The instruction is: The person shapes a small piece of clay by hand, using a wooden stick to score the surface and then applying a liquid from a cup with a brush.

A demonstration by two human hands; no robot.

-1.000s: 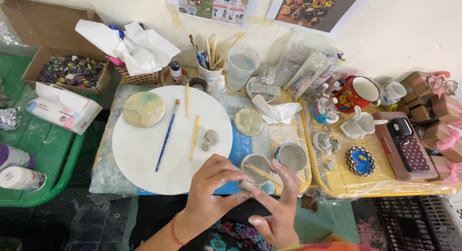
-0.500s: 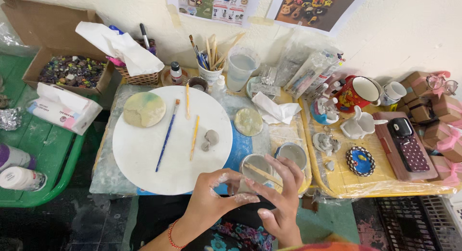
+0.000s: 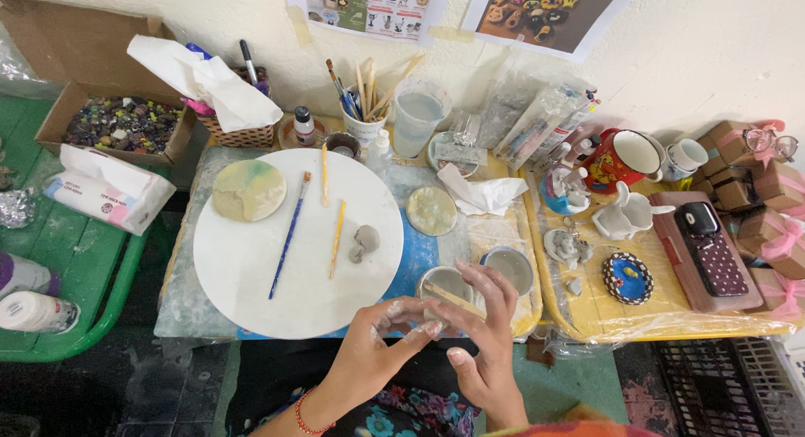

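Visitor: Hands at the near edge of a crowded craft surface (image 3: pixel 470 227). What are they doing?

Guide: Both meet low in the middle. The left hand (image 3: pixel 373 345) has its fingers (image 3: pixel 419 330) pinched narrow on something small and pale, probably a bit of grey clay; I cannot make out its shape. The right hand (image 3: pixel 486 336) curls around it from the other side, fingers half closed, as if steadying the piece. Both are dusted with whitish clay.

Visitor: What sits near them?

Guide: Just behind the fingertips is a small round grey bowl (image 3: pixel 443 284) with a thin wooden stick (image 3: pixel 453 299) lying across it, close enough to dip into. To the left lies a large round white board (image 3: pixel 251 269), carrying a blue-handled paintbrush (image 3: pixel 289 236), two yellow sticks and a small grey clay lump (image 3: pixel 365 242).
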